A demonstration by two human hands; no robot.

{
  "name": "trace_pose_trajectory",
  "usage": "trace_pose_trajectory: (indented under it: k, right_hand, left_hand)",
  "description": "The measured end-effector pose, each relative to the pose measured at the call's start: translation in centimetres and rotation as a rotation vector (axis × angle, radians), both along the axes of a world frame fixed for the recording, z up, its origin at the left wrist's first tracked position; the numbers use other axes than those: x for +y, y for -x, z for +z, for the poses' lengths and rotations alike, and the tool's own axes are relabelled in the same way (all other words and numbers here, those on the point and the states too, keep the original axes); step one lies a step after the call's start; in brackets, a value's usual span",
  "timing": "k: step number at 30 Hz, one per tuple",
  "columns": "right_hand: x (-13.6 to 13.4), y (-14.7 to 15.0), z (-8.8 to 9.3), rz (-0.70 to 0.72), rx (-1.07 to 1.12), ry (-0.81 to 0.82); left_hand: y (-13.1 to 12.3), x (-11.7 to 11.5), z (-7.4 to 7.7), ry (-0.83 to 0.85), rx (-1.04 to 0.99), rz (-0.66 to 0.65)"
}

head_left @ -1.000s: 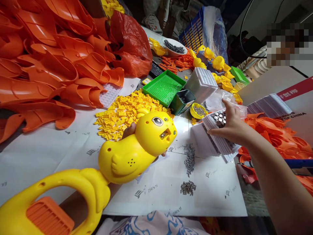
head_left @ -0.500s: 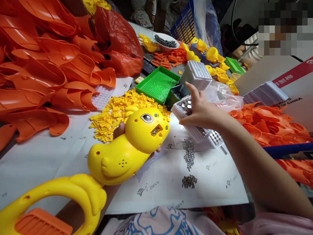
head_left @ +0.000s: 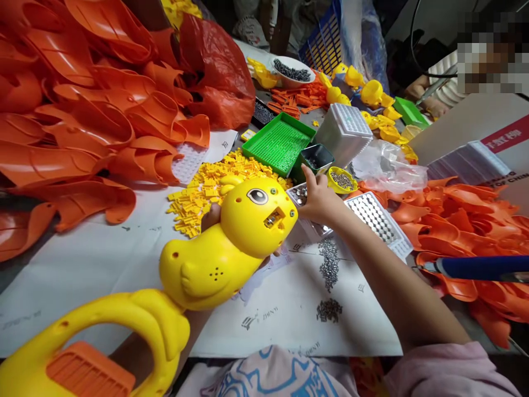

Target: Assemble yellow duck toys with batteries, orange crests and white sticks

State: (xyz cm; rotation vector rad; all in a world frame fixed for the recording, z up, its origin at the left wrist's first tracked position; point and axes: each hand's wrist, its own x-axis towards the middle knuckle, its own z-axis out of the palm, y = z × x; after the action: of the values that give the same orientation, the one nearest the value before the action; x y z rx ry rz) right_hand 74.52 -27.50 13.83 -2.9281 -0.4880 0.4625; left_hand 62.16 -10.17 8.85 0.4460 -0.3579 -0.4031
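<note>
Left hand (head_left: 211, 214): cupped beneath the yellow duck toy (head_left: 231, 242), gripping it;
Right hand (head_left: 317, 197): laid over the white cell tray (head_left: 298, 193); grip unclear;
Nearby: loose screws (head_left: 329, 264)

Left hand (head_left: 211, 214) grips yellow duck toy (head_left: 231, 242) from underneath. Right hand (head_left: 318, 199) sits on white tray of metal cylinders (head_left: 298, 193), just right of it.

Place: it was a toy assembly workshop.
Evidence: orange plastic shells (head_left: 82, 110) lay heaped, with yellow clips (head_left: 206, 187), loose screws (head_left: 329, 264) and sorting trays (head_left: 278, 143) on the paper-covered table (head_left: 82, 259).
</note>
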Motion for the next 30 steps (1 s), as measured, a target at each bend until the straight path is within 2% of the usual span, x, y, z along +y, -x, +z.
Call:
trace_pose_trajectory:
  k: [4, 8, 12, 16, 21, 23, 26, 30]
  right_hand:
    - [-0.2, -0.1, -1.1, -0.033, -0.088, 0.018]
    - [-0.4, 0.4, -1.9, -0.049, -0.173, 0.011]
    - [-0.3, 0.9, -2.6, -0.060, -0.213, 0.002]
    - [-0.4, 0.9, -3.2, -0.086, -0.215, -0.012]
    - [-0.5, 1.0, -3.3, -0.109, -0.212, -0.023]
    - [-0.5, 1.3, -3.2, -0.121, -0.199, -0.030]
    - [-0.5, 1.6, -3.0, -0.145, -0.181, -0.037]
    - [-0.7, 2.0, -3.0, -0.192, -0.180, -0.023]
  left_hand:
    - [-0.1, -0.1, 0.5, 0.044, -0.013, -0.066]
    - [-0.1, 0.0, 0.5, 0.012, 0.050, -0.060]
    - [-0.3, 0.1, 0.3, -0.009, 0.015, -0.074]
    - [-0.1, -0.2, 1.0, -0.035, 0.026, -0.028]
    - [0.5, -0.5, 2.1, -0.095, 0.152, 0.030]
    - [0.4, -0.2, 2.0, -0.101, 0.159, -0.017]
    - [-0.1, 0.2, 1.3, -0.058, 0.066, -0.116]
    - [-0.6, 0.7, 0.6, -0.026, -0.011, -0.145]
